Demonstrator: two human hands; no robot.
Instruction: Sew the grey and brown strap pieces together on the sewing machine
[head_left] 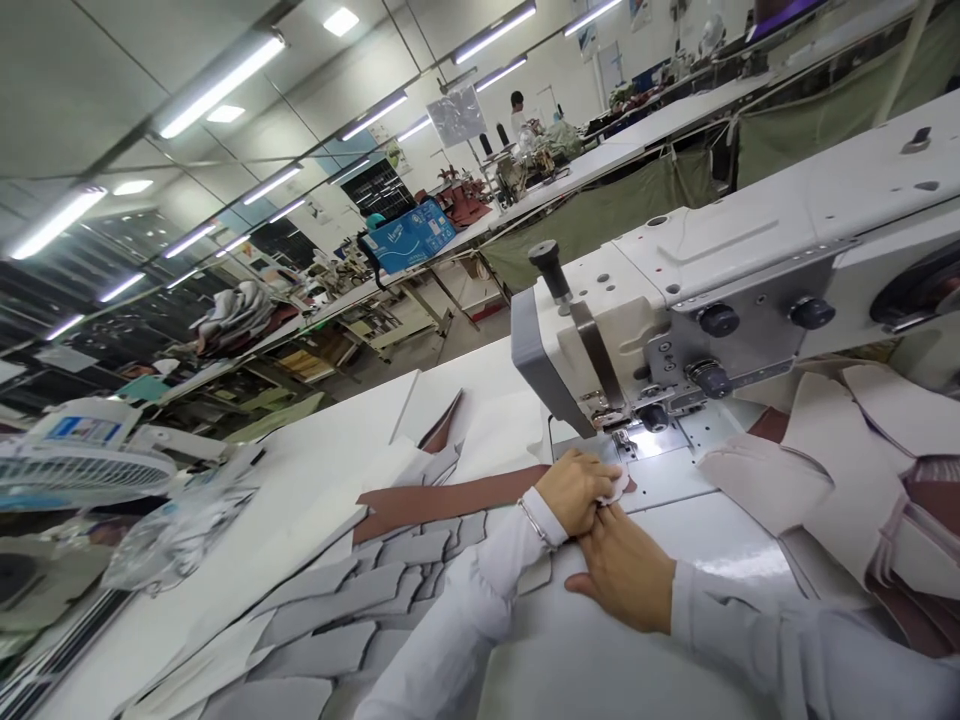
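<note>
A white sewing machine (pixel 592 340) stands at the centre right, its lit needle area just beyond my hands. My left hand (pixel 576 490) has its fingers curled on a small pale piece (pixel 616 487) at the edge of the machine bed. Next to it, my right hand (pixel 626 565) lies low with its thumb spread and its fingertips partly hidden at the left hand. A long reddish-brown strip (pixel 450 503) runs leftward from beneath my left hand, and a bit of the same colour shows past the pale piece.
Overlapping grey cut pieces (pixel 330 610) cover the table on the left. Pale and brown pieces (pixel 840 450) are piled at the right. A fan (pixel 82 460) stands at the far left. Farther back are a blue box (pixel 411 237), long tables and a person (pixel 519 115).
</note>
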